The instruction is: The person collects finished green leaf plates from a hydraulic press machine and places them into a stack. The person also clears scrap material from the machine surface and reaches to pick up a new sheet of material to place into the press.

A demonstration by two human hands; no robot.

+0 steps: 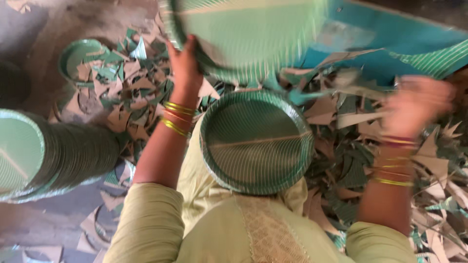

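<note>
Plates are what both hands are working among: the left hand (184, 61) is closing its fingers over the lower rim of a green paper plate (248, 34) held up near the top of the view, the plate tilted and blurred, its striped face turned toward the camera. That edge grip is probably keeping the shaped dish from being crushed. The right hand (417, 104) is hovering out to the side over the scrap, too smeared to tell whether it is open or gripping anything; no plate is showing clearly in it. Gold and red bangles (175, 119) are sitting on both wrists. Between the arms, a second plate (257, 141) is resting face up on the lap, on pale green cloth (229, 229), likely parked there within easy reach. Around the hands, offcuts (126, 92) of green and brown card are lying in a thick litter over the floor, corners and curved strips mixed together. To the left, a long stack (63, 151) of finished plates is lying on its side, nested tightly so it is holding together as a roll. Another single plate (78, 56) is sitting half buried in the scrap farther out. A blue panel (390, 39) is standing behind the litter at the upper right, with one more striped rim leaning against it.
</note>
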